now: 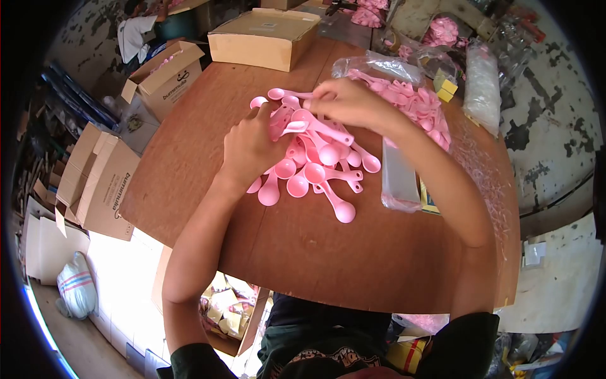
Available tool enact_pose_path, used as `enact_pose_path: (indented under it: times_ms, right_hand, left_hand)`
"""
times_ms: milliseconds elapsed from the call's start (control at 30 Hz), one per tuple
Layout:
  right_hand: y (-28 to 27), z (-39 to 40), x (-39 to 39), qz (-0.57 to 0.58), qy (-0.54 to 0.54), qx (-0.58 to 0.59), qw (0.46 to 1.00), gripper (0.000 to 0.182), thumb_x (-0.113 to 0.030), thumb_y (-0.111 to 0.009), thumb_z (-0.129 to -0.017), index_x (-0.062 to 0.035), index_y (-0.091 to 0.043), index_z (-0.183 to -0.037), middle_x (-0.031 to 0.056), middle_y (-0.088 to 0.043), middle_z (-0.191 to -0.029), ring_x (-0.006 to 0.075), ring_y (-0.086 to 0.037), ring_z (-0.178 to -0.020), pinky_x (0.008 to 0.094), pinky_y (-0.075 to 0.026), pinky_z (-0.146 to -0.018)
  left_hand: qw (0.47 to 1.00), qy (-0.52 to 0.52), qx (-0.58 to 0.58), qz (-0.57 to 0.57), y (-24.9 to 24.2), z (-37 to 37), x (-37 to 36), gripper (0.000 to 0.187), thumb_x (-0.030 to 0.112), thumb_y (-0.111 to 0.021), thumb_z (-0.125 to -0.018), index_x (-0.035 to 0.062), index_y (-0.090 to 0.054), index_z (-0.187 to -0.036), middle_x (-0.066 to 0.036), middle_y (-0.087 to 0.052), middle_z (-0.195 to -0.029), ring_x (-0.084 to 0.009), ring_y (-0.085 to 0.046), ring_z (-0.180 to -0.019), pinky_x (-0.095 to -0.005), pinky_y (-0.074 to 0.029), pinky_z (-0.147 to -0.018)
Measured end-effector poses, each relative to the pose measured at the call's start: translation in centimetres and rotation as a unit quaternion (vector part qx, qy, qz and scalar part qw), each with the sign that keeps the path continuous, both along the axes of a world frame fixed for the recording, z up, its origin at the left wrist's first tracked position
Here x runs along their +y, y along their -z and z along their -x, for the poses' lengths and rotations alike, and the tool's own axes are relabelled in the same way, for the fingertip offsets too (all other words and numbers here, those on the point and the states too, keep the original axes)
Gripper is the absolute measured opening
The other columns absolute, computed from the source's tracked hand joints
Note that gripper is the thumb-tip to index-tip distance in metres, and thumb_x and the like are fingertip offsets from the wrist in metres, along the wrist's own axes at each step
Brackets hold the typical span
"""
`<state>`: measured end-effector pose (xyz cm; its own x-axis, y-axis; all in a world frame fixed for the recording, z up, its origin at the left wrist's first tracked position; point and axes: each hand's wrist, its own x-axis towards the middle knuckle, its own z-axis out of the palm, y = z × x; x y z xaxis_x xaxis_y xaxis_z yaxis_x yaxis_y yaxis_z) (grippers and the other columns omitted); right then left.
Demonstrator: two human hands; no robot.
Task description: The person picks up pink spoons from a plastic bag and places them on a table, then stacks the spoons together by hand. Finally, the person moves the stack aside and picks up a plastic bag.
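A loose pile of pink measuring spoons [314, 172] lies on the brown wooden table [284, 252], bowls and handles crossing one another. At the pile's left side is my left hand [249, 145], fingers curled around spoons there; its fingertips are partly hidden. My right hand [353, 104] reaches over the far side of the pile, thumb and fingers pinched at the handle end of a pink measuring spoon [276, 94] whose bowl points left. Behind my right forearm, more pink spoons [410, 104] fill a clear plastic bag [379, 63].
A closed cardboard box [264, 35] stands at the table's far edge. Open cartons [95, 183] sit on the floor at left. Clear plastic sleeves [400, 180] lie right of the pile, near a yellow box [445, 90] and plastic roll [483, 88]. Another person [134, 38] is at far left.
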<state>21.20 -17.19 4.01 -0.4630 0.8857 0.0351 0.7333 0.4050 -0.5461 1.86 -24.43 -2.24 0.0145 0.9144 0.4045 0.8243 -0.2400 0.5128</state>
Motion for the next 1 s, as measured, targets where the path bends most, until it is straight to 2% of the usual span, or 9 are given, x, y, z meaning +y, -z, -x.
enact_pose_path:
  times_ms: [167,233,267,333,433,633,733,833,1000]
  right_hand:
    - [-3.9,-5.5,4.6,-0.146,0.072,0.041,0.986,0.026,-0.02,-0.064,-0.086,-0.0005,-0.07,-0.102,0.011,-0.069,-0.09,0.0158,-0.064,-0.077,0.0294,-0.051,-0.071]
    - [-2.5,-10.2,9.5,-0.221,0.044,-0.034,0.974,0.024,-0.009,-0.06,-0.077,-0.0008,-0.071,-0.096,0.0116,-0.071,-0.089,0.0252,-0.068,-0.086,0.0332,-0.053,-0.079]
    - [-2.0,-12.0,10.6,-0.222,0.043,-0.035,0.973,0.024,-0.009,-0.06,-0.077,-0.0008,-0.071,-0.096,0.0116,-0.071,-0.089,0.0252,-0.068,-0.086,0.0332,-0.053,-0.079]
    - [-1.3,-14.3,11.7,-0.061,0.009,-0.127,0.99,0.038,-0.003,-0.057,-0.073,-0.0025,-0.067,-0.11,0.0141,-0.069,-0.105,0.0264,-0.065,-0.1,0.0341,-0.05,-0.086]
    - [0.2,-15.9,12.1,-0.002,-0.005,-0.198,0.98,0.054,-0.004,-0.061,-0.071,-0.0051,-0.058,-0.125,0.0163,-0.061,-0.123,0.0261,-0.057,-0.115,0.0345,-0.046,-0.095]
    - [1.1,-14.1,11.4,0.091,0.055,-0.135,0.985,0.079,-0.003,-0.061,-0.068,-0.0127,-0.04,-0.143,0.0126,-0.046,-0.141,0.026,-0.043,-0.13,0.0325,-0.036,-0.107]
    - [-2.1,-10.3,7.2,0.115,0.079,-0.21,0.968,0.084,-0.006,-0.063,-0.068,-0.0171,-0.036,-0.147,0.0127,-0.044,-0.143,0.0265,-0.042,-0.131,0.0318,-0.035,-0.107]
    - [2.3,-13.0,13.4,0.082,0.003,-0.236,0.968,0.082,-0.009,-0.064,-0.066,-0.0165,-0.039,-0.144,0.0126,-0.052,-0.136,0.0286,-0.051,-0.122,0.035,-0.042,-0.1]
    - [4.0,-13.5,15.1,0.038,-0.002,-0.291,0.956,0.077,-0.014,-0.067,-0.068,-0.0206,-0.043,-0.141,0.0134,-0.055,-0.132,0.0287,-0.053,-0.121,0.0357,-0.043,-0.099]
  left_hand:
    - [0.999,0.022,0.011,-0.028,-0.5,-0.3,-0.7,0.051,0.033,-0.074,-0.075,0.0089,-0.056,-0.116,-0.016,-0.066,-0.107,-0.0371,-0.067,-0.086,-0.0487,-0.054,-0.068]
    - [0.998,0.02,0.035,-0.037,0.0,-0.1,-0.5,0.056,0.038,-0.076,-0.073,0.0088,-0.056,-0.116,-0.016,-0.064,-0.112,-0.037,-0.066,-0.089,-0.0484,-0.054,-0.07]
    - [0.997,0.018,0.06,-0.045,0.1,0.0,-0.4,0.062,0.042,-0.078,-0.07,0.0086,-0.056,-0.117,-0.017,-0.062,-0.116,-0.0368,-0.066,-0.091,-0.0482,-0.054,-0.071]
    - [0.996,0.023,0.074,-0.039,-0.1,-0.1,-0.6,0.069,0.048,-0.077,-0.07,0.0084,-0.055,-0.122,-0.016,-0.059,-0.119,-0.0364,-0.063,-0.098,-0.0479,-0.054,-0.073]
    - [0.995,0.033,0.086,-0.041,-0.4,-0.2,-0.9,0.078,0.058,-0.075,-0.069,0.0086,-0.055,-0.126,-0.015,-0.056,-0.124,-0.0356,-0.059,-0.108,-0.0485,-0.053,-0.078]
    - [0.989,0.055,0.067,-0.118,0.2,-0.2,-0.5,0.081,0.067,-0.068,-0.07,0.0088,-0.057,-0.125,-0.016,-0.054,-0.128,-0.0353,-0.055,-0.113,-0.0521,-0.045,-0.088]
    - [0.991,0.062,0.038,-0.113,-0.2,-0.1,-0.5,0.078,0.067,-0.065,-0.073,0.0081,-0.057,-0.124,-0.016,-0.054,-0.128,-0.0348,-0.054,-0.115,-0.0524,-0.042,-0.09]
    - [0.99,0.065,0.044,-0.115,0.0,0.0,-0.4,0.077,0.067,-0.063,-0.075,0.0074,-0.058,-0.124,-0.016,-0.054,-0.128,-0.0346,-0.053,-0.115,-0.0523,-0.041,-0.091]
    - [0.987,0.075,0.046,-0.138,0.5,-0.2,-0.2,0.075,0.065,-0.063,-0.076,0.0075,-0.058,-0.124,-0.016,-0.053,-0.128,-0.0348,-0.054,-0.115,-0.0527,-0.041,-0.091]
